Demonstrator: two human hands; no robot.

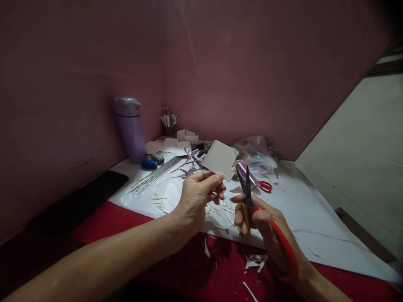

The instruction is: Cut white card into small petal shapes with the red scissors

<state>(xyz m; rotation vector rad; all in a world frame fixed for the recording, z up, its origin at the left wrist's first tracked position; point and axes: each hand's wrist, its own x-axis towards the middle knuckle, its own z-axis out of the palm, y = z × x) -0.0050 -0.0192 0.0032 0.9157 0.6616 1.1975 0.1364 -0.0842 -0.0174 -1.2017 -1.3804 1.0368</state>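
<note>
Between its thumb and fingers, my left hand (201,195) pinches the lower corner of a pale square card (220,157), which is held up above the table. My right hand (273,226) grips scissors (285,247) with a large red handle and a yellow inner part. Their dark blades point up, slightly parted, just right of the card and not clearly touching it. Thin cut paper scraps (225,214) lie on the white sheet beneath my hands. Purple wire-like flowers (191,154) rest behind my left hand.
A purple tumbler (130,130), thread spools (149,164) and silvery wires (154,176) are at the left. Paper pieces (170,145) and a cup of sticks (169,123) stand behind. Right of centre lie a plastic bag (258,151) and red-handled scissors (265,187). A black object (91,193) is far left.
</note>
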